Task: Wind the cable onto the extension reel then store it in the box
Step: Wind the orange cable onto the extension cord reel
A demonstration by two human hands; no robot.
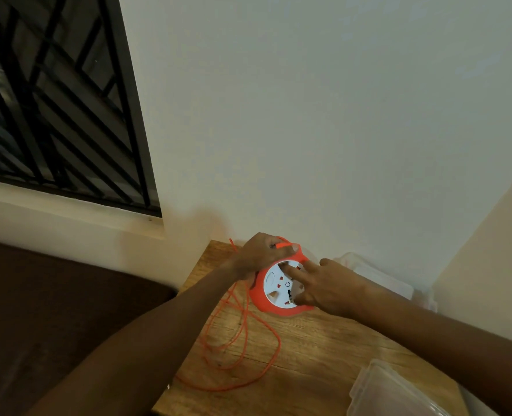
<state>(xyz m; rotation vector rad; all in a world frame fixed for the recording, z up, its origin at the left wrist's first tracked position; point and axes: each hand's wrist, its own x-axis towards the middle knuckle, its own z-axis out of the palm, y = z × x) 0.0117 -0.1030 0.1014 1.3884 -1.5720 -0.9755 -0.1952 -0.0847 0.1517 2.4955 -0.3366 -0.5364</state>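
Note:
An orange extension reel (266, 301) with a white socket face stands tilted at the far side of the wooden table (317, 355). My left hand (260, 253) grips the reel's orange handle at its top. My right hand (329, 286) rests on the white face, a finger pressed into it near the centre. The thin orange cable (242, 334) hangs from the reel's left side and lies in loose loops on the table, one loop reaching the near left edge.
A clear plastic box (398, 394) sits at the table's near right corner. Another clear plastic piece (377, 277) lies behind my right hand by the wall. Dark floor lies to the left, with a barred window above it.

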